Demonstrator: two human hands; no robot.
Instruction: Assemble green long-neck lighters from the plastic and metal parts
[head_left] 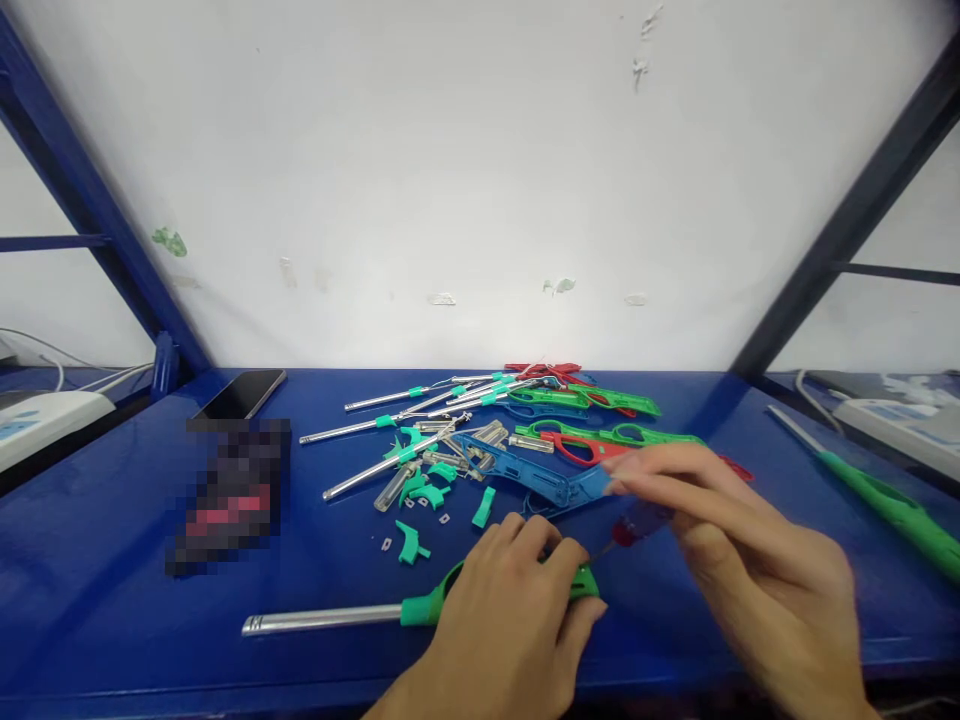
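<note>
My left hand (514, 610) is closed over a green long-neck gas lighter (421, 610), pressing it to the blue table near the front edge. Its metal tube points left, and much of the green handle is hidden under my fingers. In my right hand (750, 560) is a screwdriver (634, 525) with a see-through red and blue handle. Its shaft slants down to the lighter's right end; whether the tip touches is too small to tell. Beyond my hands lie a blue handle shell (532, 472) and teal triggers (409, 543).
Metal lighter tubes (375, 472), clear fuel tanks (394, 487) and green handle shells (622, 397) and red ones lie heaped at the back. Another green lighter (885, 500) lies at the right. A phone (240, 397) and a blurred dark object (232, 495) sit at the left.
</note>
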